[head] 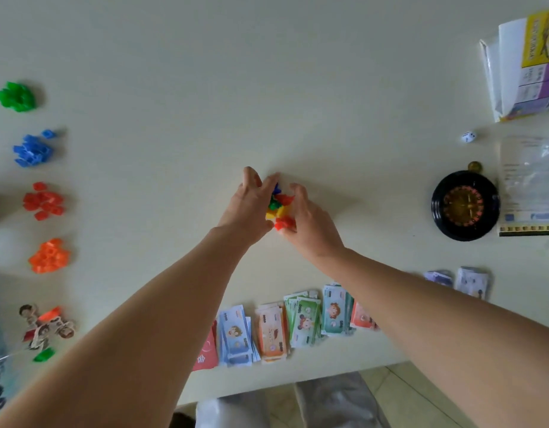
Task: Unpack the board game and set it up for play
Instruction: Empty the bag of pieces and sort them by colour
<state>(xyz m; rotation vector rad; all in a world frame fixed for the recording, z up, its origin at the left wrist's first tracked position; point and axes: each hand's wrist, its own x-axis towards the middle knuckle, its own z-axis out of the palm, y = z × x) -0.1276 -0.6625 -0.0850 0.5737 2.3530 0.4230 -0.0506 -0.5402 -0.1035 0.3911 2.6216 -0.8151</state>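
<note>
Both my hands meet at the middle of the pale table [174, 118] around a small heap of mixed plastic pieces [278, 208] in blue, green, yellow and red. My left hand [247, 208] cups the heap from the left with fingers stretched forward. From the right, my right hand [307, 220] curls its fingers round the red pieces. Sorted piles lie along the left side: green [15, 97], blue [33, 149], red [44, 202] and orange [49, 256].
Stacks of play money [298, 322] line the near edge. A black roulette wheel [464, 205], a white die [468, 136], a folded board [526, 66] and a plastic bag [529, 186] sit at the right. Character standees [46, 329] lie near left.
</note>
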